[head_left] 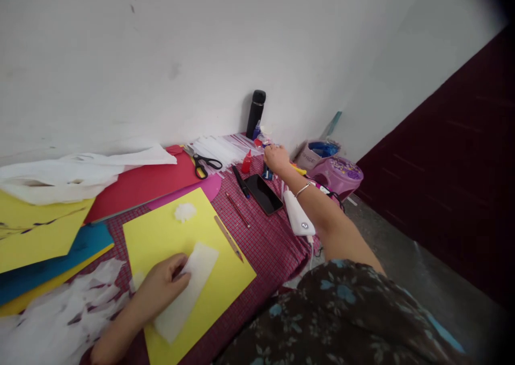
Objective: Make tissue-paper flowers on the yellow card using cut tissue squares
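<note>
My left hand (164, 284) is closed on the edge of a folded strip of thin white paper (197, 284), pinched between thumb and fingers over a yellow sheet (161, 231). A small crumpled white paper flower (185, 211) and a brown pencil (228, 238) lie on that sheet. My right hand (277, 158) reaches to the far end of the table, fingers curled down among small craft items. What they grip is hidden. Just below them is a small dark blue object (267, 173), and to their left stands a red glue bottle (247, 162).
Black-handled scissors (205, 163), white strips (221, 150), a black pen (240, 181), a red pencil (237, 210) and a phone (263, 194) lie on the checked cloth (273, 241). A black flask (256, 114) stands by the wall. White paper scraps (68, 311) lie at left.
</note>
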`<action>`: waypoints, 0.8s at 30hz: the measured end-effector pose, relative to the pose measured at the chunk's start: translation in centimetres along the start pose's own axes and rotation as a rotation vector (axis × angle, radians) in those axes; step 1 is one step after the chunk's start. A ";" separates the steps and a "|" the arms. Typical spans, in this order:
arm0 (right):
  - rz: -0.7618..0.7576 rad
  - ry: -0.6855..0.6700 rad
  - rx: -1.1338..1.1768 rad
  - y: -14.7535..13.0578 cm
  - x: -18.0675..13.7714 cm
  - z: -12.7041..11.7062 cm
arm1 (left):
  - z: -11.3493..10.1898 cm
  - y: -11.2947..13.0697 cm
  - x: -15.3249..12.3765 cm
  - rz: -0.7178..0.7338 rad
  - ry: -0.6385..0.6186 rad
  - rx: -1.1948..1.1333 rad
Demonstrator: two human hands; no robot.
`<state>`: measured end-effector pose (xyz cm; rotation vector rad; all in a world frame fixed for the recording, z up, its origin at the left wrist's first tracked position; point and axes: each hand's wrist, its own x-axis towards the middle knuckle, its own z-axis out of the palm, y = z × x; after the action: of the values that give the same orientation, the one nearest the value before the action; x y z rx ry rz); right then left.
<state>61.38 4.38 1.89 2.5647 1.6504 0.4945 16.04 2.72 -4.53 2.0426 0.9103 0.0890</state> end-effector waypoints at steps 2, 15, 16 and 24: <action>-0.037 -0.009 0.002 -0.2 2.1 0.2 | 0.2 -0.2 0.0 -0.002 0.016 0.014; 0.111 -0.076 0.192 0.3 4.3 2.4 | -0.4 0.7 -0.1 -0.075 -0.002 -0.046; 0.154 -0.084 0.208 1.0 3.7 2.3 | -0.4 0.7 -0.1 -0.071 -0.002 -0.045; 0.306 -0.205 0.312 0.8 -0.3 2.1 | -0.2 0.1 0.0 -0.010 0.007 -0.043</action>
<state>62.55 4.08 -0.01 2.9901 1.3674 -0.0246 16.03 2.77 -4.34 1.9988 0.9158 0.1098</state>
